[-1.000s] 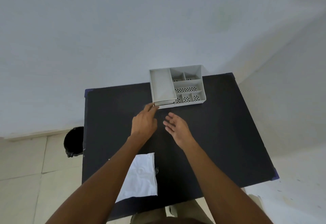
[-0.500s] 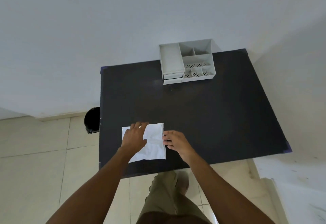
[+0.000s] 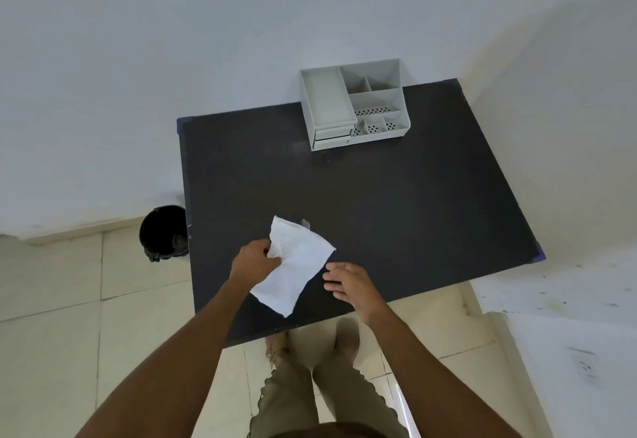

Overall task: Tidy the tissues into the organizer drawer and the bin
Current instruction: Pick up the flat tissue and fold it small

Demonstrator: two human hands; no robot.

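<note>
Left hand: the bare left hand (image 3: 254,260) was closed on the left edge of a white, creased paper tissue (image 3: 294,263), fingers pinching the sheet near its upper left part.
Tissue: the sheet was lifted and tilted above the near-left part of the table, one corner pointing up and away, the opposite corner hanging toward the near edge; whether the low corner touched the top could not be told.
Right hand: the bare right hand (image 3: 348,282) was just right of the tissue, fingers loosely spread and grasping nothing, fingertips close to the sheet's right edge; contact could not be told.
Table: a black rectangular table top (image 3: 396,203) stood against a pale wall, with a small pale smudge near the tissue's far corner.
Organizer: a grey plastic desk organizer (image 3: 355,106) sat at the far edge of the table, well apart from both hands; long open tray on its left, small perforated compartments on its right.
Drawers: two shallow grey drawers (image 3: 332,137) under the tray looked pushed in.
Bin: a black round bin (image 3: 163,232) stood on the tiled floor just beside the table's left edge.
Person: legs in olive trousers (image 3: 310,392) showed below the near edge.
</note>
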